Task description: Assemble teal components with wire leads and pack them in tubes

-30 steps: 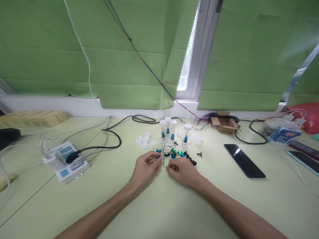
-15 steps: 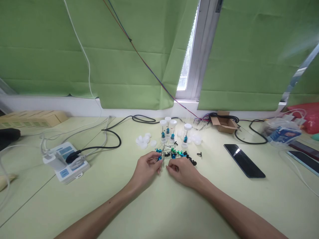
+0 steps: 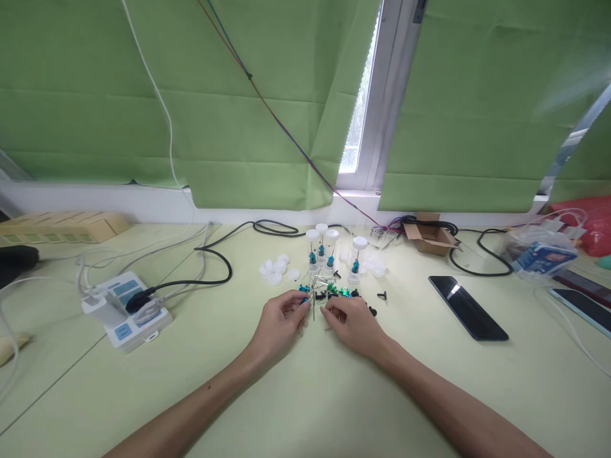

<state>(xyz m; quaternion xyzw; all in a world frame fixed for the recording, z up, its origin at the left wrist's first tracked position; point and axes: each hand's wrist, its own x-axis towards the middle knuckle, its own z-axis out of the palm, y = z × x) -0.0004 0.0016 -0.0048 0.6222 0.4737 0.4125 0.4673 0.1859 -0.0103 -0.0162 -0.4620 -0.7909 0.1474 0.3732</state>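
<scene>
Hands [image 3: 281,317] sit slightly apart, the left pinching a blue part [image 3: 305,299].

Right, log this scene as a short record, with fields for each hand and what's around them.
Left hand: fingertips seem to pinch a small blue piece
Right hand: fingers curled beside the loose parts; grip unclear
Loose parts: green piece, black pieces
Behind hands: four clear containers with white lids, blue pieces inside
Left side: white power strip, cables plugged in
Right side: dark phone lying flat
</scene>
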